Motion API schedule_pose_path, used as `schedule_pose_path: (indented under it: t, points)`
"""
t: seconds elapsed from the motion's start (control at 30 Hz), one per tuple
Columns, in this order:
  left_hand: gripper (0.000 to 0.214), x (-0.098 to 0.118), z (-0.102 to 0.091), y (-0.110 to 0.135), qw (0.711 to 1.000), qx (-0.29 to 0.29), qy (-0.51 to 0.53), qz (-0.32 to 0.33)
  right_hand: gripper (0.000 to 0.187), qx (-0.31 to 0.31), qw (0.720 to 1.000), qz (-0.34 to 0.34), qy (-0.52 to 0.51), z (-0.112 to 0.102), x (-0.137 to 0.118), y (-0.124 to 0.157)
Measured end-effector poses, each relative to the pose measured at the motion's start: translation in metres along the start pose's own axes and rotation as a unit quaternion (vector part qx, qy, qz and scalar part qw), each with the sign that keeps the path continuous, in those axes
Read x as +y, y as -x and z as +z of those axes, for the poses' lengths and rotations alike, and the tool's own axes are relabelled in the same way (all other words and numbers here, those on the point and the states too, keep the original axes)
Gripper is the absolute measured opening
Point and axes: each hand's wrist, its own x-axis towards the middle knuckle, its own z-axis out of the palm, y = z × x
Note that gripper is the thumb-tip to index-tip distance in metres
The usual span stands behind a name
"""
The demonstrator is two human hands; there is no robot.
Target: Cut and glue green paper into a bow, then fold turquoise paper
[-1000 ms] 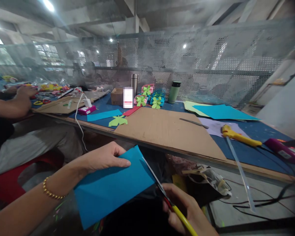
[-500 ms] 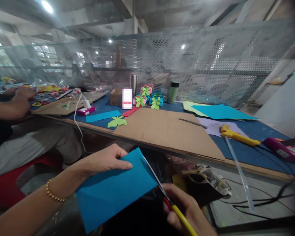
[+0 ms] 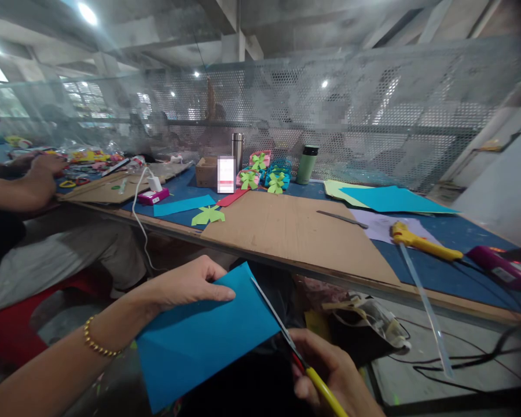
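Note:
My left hand (image 3: 184,285) pinches the top edge of a folded blue paper sheet (image 3: 204,336) held below the table edge, thumb on its face. A gold bead bracelet (image 3: 96,341) circles that wrist. My right hand (image 3: 330,376) grips yellow-handled scissors (image 3: 293,347), whose blades lie along the sheet's right edge. Both hands are in my lap area, in front of the brown cardboard mat (image 3: 295,231) on the blue table (image 3: 443,272).
On the table lie a green paper cutout (image 3: 208,215), a blue strip (image 3: 183,204), bow-topped boxes (image 3: 264,172), a green bottle (image 3: 306,164), a steel flask (image 3: 237,152), blue and yellow sheets (image 3: 386,198), a yellow glue gun (image 3: 421,240) and a blade (image 3: 342,218). A person sits at left (image 3: 30,185).
The blue sheet and my left hand have shifted slightly right and down; the scissors stay along its right edge. The view has barely moved.

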Motion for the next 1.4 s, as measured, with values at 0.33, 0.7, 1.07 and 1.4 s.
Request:
schedule_pose_path:
  t: [0.33, 0.7, 1.07, 1.4]
  points:
    - [0.036, -0.004, 0.002, -0.002, 1.0, -0.012, 0.021, 0.003, 0.059, -0.025, 1.0, -0.015, -0.006, 0.0, -0.003, 0.003]
    - [0.034, -0.003, 0.003, 0.0, 1.0, -0.018, 0.008, 0.003, 0.064, -0.039, 0.998, -0.037, -0.037, -0.002, 0.003, 0.0]
    - [0.035, -0.004, 0.005, -0.006, 1.0, -0.013, 0.012, 0.004, 0.06, -0.02, 0.999, -0.039, 0.0, -0.002, 0.004, 0.002]
    - [0.035, -0.006, 0.007, -0.005, 1.0, -0.025, 0.001, 0.007, 0.063, -0.022, 0.999, -0.018, -0.017, 0.001, 0.005, 0.0]
